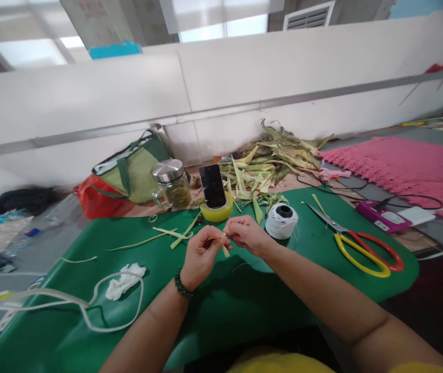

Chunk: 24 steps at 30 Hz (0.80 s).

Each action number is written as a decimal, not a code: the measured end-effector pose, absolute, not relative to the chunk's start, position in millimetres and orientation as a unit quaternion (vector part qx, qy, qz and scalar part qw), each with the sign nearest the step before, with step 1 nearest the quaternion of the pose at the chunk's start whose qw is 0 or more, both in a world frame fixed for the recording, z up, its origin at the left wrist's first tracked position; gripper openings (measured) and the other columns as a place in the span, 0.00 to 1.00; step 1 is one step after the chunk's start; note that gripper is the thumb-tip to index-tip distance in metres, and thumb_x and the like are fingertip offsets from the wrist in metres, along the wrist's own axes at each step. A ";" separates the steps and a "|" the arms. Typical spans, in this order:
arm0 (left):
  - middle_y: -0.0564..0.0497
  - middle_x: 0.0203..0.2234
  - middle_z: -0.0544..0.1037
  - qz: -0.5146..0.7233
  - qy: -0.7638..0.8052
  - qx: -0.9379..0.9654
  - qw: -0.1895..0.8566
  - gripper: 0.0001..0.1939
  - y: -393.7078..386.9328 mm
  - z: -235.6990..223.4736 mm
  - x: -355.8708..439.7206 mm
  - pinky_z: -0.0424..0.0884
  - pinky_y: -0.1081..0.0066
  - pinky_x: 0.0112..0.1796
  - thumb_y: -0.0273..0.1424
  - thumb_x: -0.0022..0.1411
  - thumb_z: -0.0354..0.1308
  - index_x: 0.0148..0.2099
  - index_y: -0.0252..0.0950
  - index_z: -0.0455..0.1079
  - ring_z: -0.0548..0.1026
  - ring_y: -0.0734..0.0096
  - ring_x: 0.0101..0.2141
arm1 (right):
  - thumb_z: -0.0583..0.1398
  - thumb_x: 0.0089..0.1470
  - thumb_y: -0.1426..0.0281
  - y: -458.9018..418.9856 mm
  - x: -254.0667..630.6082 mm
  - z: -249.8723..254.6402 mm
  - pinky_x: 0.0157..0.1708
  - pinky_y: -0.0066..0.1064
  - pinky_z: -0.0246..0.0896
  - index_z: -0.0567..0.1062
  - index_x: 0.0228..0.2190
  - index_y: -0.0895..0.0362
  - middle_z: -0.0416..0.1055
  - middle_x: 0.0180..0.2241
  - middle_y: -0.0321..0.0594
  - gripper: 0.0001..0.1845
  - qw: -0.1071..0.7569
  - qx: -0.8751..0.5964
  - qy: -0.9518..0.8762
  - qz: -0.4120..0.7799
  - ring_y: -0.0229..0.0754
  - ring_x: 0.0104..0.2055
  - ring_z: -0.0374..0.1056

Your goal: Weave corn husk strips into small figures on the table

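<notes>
In the head view, a person's left hand (pixel 202 254), with a dark green beaded bracelet (pixel 182 284) at its wrist, and right hand (pixel 248 235) met over a table (pixel 245 311) covered in green. The left fingers were closed in a pinch on a narrow, pale yellow-green husk strip (pixel 225 251), whose short end poked out below them. The right fingertips were also pinched together on the strip, just beside the left ones; the exact grip there was too small to make out. Just beyond the hands, a black phone (pixel 212 186) leaned upright at a yellow roll of tape (pixel 217 211), with a glass mug with a silver metal lid (pixel 173 186) to its left. A white spool of thread (pixel 281 221) stood near the right hand, and farther right lay open metal scissors with one red and one yellow handle (pixel 345 233). Loose pale husk pieces (pixel 175 233) lay left of the tape, near the left hand, and a crumpled white tissue (pixel 124 281) lay farther left beside a white cable (pixel 108 329). A heap of green and yellow husks (pixel 271 155) spread behind the phone.
</notes>
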<state>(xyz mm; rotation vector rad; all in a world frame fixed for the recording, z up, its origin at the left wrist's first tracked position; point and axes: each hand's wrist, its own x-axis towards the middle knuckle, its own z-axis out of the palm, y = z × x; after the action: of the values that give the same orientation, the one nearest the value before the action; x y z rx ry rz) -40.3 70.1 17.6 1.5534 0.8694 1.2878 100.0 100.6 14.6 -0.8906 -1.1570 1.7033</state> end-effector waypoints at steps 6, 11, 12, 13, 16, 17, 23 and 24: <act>0.53 0.23 0.71 0.523 0.348 0.646 0.434 0.14 68.2 14.5 -41.1 0.70 0.70 0.29 0.41 0.56 0.59 0.27 0.36 0.67 0.73 0.72 0.24 | 0.58 0.35 0.69 100.8 100.5 12.8 0.11 0.23 0.29 0.65 0.13 0.58 0.55 0.07 0.27 0.08 0.419 -0.348 -0.457 0.703 0.25 0.10 0.40; 0.54 0.21 0.72 0.507 0.366 0.620 0.473 0.13 74.0 17.6 -41.8 0.69 0.73 0.28 0.40 0.56 0.59 0.29 0.35 0.65 0.74 0.73 0.24 | 0.59 0.35 0.68 102.2 98.6 9.5 0.10 0.23 0.29 0.65 0.13 0.58 0.51 0.08 0.25 0.09 0.443 -0.350 -0.439 0.699 0.25 0.10 0.39; 0.55 0.21 0.73 0.499 0.371 0.606 0.496 0.14 75.6 18.6 -42.1 0.68 0.73 0.27 0.40 0.56 0.59 0.30 0.35 0.64 0.74 0.73 0.23 | 0.59 0.36 0.67 102.0 97.9 9.6 0.10 0.23 0.29 0.65 0.13 0.58 0.51 0.08 0.24 0.10 0.455 -0.349 -0.437 0.693 0.25 0.10 0.39; 0.56 0.20 0.72 0.494 0.371 0.589 0.521 0.14 77.1 19.4 -42.5 0.68 0.74 0.26 0.41 0.56 0.59 0.31 0.36 0.63 0.73 0.74 0.22 | 0.59 0.37 0.67 101.5 97.3 10.1 0.11 0.23 0.29 0.65 0.14 0.58 0.51 0.09 0.24 0.10 0.466 -0.348 -0.436 0.686 0.25 0.10 0.39; 0.58 0.18 0.71 0.496 0.349 0.543 0.580 0.14 79.6 19.8 -43.5 0.66 0.76 0.24 0.41 0.58 0.58 0.32 0.36 0.59 0.72 0.76 0.19 | 0.60 0.38 0.66 98.6 95.6 12.8 0.11 0.22 0.30 0.65 0.14 0.58 0.51 0.10 0.24 0.11 0.485 -0.346 -0.446 0.668 0.25 0.11 0.40; 0.59 0.18 0.70 0.500 0.339 0.535 0.591 0.14 79.7 19.1 -43.7 0.66 0.77 0.23 0.40 0.58 0.58 0.32 0.37 0.59 0.71 0.77 0.18 | 0.60 0.38 0.67 97.5 95.0 13.7 0.11 0.22 0.30 0.65 0.14 0.58 0.51 0.09 0.25 0.11 0.491 -0.346 -0.448 0.661 0.25 0.11 0.41; 0.59 0.17 0.70 0.508 0.306 0.568 0.571 0.10 76.3 13.7 -45.5 0.64 0.77 0.23 0.36 0.62 0.55 0.33 0.37 0.59 0.70 0.78 0.18 | 0.58 0.37 0.70 94.3 91.3 15.0 0.11 0.23 0.31 0.65 0.12 0.59 0.51 0.08 0.25 0.09 0.499 -0.349 -0.449 0.654 0.25 0.11 0.41; 0.59 0.18 0.71 0.514 0.302 0.576 0.559 0.09 75.8 14.1 -46.3 0.64 0.77 0.23 0.35 0.62 0.54 0.32 0.37 0.59 0.70 0.78 0.18 | 0.58 0.37 0.70 94.3 90.7 14.6 0.11 0.23 0.32 0.65 0.12 0.58 0.50 0.08 0.25 0.09 0.493 -0.345 -0.449 0.660 0.26 0.11 0.41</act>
<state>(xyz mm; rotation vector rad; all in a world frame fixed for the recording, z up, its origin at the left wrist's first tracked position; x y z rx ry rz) -46.3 75.8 14.1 1.3591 0.7120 1.2110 90.7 94.3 14.6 -0.8364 -1.0902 1.6015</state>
